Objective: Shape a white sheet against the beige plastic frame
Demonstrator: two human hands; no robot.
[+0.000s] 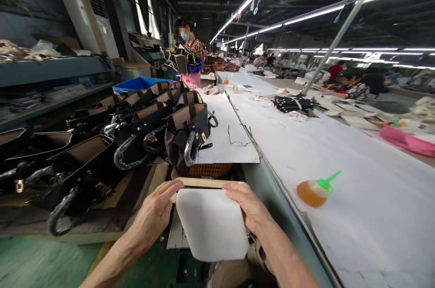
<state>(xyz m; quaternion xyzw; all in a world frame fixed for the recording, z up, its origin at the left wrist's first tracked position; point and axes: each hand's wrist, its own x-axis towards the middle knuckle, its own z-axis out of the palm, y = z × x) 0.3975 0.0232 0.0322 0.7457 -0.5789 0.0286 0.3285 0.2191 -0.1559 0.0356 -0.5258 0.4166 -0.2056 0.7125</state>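
At the bottom centre of the frame I have both hands on a white sheet (pixel 211 224). My left hand (pixel 154 213) grips its upper left corner, fingers curled over the top edge. My right hand (pixel 246 208) grips the upper right corner the same way. The sheet hangs down between my forearms, and a tan strip (pixel 204 182) runs along its top edge, just past my fingertips. I judge the sheet light and soft: its lower corners are rounded and the bottom edge curls a little, so it would flop if held at one point. The two top corners, where my hands are, look like the steady place to hold it; the tan strip seems stiffer.

Rows of black handbags (pixel 136 138) fill the left and centre. An orange glue bottle (pixel 314 190) with a green nozzle lies to the right on the long white bench (pixel 356 215). An orange basket (pixel 210 170) sits just beyond the strip.
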